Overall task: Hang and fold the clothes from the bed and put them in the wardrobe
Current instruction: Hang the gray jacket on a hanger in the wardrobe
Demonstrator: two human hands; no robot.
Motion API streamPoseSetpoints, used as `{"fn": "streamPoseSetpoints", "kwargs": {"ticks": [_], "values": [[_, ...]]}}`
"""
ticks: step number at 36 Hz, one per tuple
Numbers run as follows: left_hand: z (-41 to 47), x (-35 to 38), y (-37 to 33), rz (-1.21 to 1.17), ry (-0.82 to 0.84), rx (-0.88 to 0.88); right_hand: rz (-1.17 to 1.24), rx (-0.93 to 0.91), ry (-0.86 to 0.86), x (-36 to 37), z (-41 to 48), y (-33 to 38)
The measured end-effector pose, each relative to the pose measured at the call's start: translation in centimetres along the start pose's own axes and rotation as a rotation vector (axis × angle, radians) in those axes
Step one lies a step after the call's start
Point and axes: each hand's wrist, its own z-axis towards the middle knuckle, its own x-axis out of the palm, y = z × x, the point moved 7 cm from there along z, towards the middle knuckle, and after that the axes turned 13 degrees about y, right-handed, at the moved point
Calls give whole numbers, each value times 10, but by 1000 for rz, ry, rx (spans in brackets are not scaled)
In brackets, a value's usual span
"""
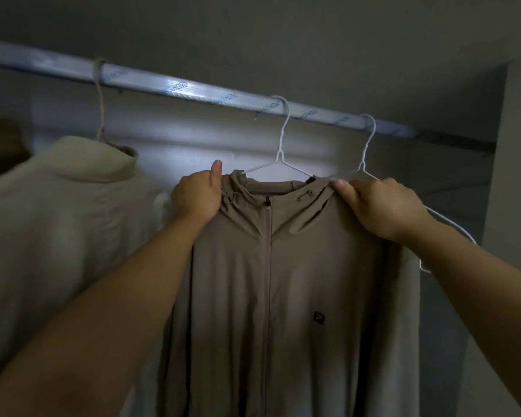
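A tan zip-up hooded jacket (283, 281) hangs on a white wire hanger (278, 158) hooked over the wardrobe rail (193, 88). My left hand (197, 195) grips the jacket's left shoulder, thumb pointing up. My right hand (379, 206) pinches the jacket's right shoulder near the hood. The zip is closed and a small dark logo shows on the chest.
A second white wire hanger (370, 152) hangs on the rail to the right, partly behind my right hand. A cream high-collared garment (57, 212) hangs on a rope-wrapped hanger at the left. The wardrobe side wall (515, 176) stands at the right. A pale garment hangs behind the jacket.
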Motion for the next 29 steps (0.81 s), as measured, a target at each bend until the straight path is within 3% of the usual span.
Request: {"fn": "streamPoseSetpoints", "kwargs": {"ticks": [3, 10, 15, 19, 29], "values": [[3, -11, -8, -144, -18, -103, 13, -12, 54, -1, -12, 0], [-21, -29, -114, -166, 55, 292, 173, -56, 94, -7, -44, 16], [-20, -22, -141, -162, 269, 171, 367, -103, 97, -22, -66, 43], [-13, -38, -137, -277, 285, 27, 583, -101, 95, -23, -75, 72], [-14, -107, -77, -287, 210, -174, 748, -153, 101, -20, -69, 170]]}}
